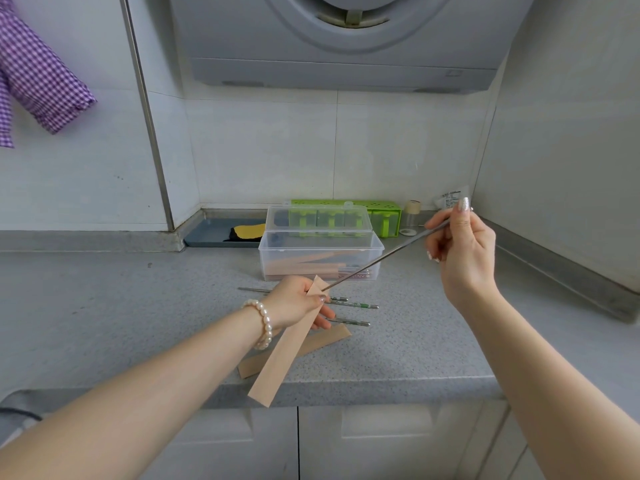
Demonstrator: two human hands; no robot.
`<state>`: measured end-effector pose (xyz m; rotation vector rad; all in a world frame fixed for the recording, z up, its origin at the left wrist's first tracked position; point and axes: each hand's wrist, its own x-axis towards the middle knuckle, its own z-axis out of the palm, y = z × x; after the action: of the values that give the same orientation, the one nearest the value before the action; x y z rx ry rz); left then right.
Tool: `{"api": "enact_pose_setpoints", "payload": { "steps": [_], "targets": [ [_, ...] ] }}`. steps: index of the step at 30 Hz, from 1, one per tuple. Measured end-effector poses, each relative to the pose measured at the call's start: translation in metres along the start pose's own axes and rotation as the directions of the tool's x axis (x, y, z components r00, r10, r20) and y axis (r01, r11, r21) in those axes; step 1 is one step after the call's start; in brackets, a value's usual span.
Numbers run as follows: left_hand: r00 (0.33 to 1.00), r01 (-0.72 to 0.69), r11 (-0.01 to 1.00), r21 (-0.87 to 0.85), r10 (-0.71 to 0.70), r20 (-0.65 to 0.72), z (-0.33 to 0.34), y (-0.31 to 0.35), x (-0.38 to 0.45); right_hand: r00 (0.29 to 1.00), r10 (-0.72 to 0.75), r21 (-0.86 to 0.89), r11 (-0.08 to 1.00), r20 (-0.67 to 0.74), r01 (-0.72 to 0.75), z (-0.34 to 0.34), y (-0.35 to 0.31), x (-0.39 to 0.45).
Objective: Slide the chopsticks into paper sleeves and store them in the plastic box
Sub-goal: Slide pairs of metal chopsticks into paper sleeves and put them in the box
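L hand [297,301]: fingers curled round the upper end of a tan paper sleeve [285,344], thumb across its front; sleeve slants down-left, lower end hanging past the table [104,306] front edge. Pearl bracelet [262,323] on L wrist.

R hand [460,251]: raised, to the right of the box, pinching the top end of a metal chopstick [377,259] betw. thumb and curled fingers. Chopstick runs diagonally down-left; tip sits at the sleeve's open mouth, just by the L fingers. Cannot tell if the tip is inside yet.

Clear plastic box [320,261]: on table behind the hands, lid up, several sleeved chopsticks lying inside.

Loose chopsticks [349,313]: approx. 3–4, flat on table betw. box and L hand, partly hidden by it.

Spare sleeve [318,342]: flat on table, under/behind the held one.

Behind box: green organiser [384,216], small jar [412,216], grey tray [214,233] w/ yellow-black item.
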<state>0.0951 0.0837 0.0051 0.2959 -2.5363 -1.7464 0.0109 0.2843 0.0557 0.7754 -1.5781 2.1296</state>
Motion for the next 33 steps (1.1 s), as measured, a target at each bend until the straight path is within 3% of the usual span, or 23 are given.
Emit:
{"api": "enact_pose_setpoints", "payload": {
  "steps": [6,10,18,24,33],
  "targets": [
    [0.999,-0.007,1.000,0.020,0.006,0.042,0.000,-0.002,0.000,0.999,0.046,-0.008,0.999,-0.020,-0.046,-0.002,0.000,0.007],
    [0.993,-0.036,0.999,0.034,0.032,0.112,0.000,-0.002,-0.003,0.978,0.206,0.009,0.979,-0.039,-0.205,-0.009,0.004,0.020],
    [0.978,-0.098,0.990,0.106,0.076,0.194,0.005,0.004,-0.007,0.867,0.485,0.089,0.874,-0.114,-0.477,-0.020,0.023,0.025],
    [0.958,-0.053,0.997,0.056,0.035,0.285,0.006,0.006,-0.009,0.803,0.595,0.079,0.799,0.036,-0.596,-0.016,0.036,0.021],
    [0.970,-0.006,0.998,-0.056,0.020,0.241,0.010,0.017,-0.010,0.625,0.720,-0.209,0.690,0.303,-0.693,0.016,0.047,-0.008]
  ]
}}
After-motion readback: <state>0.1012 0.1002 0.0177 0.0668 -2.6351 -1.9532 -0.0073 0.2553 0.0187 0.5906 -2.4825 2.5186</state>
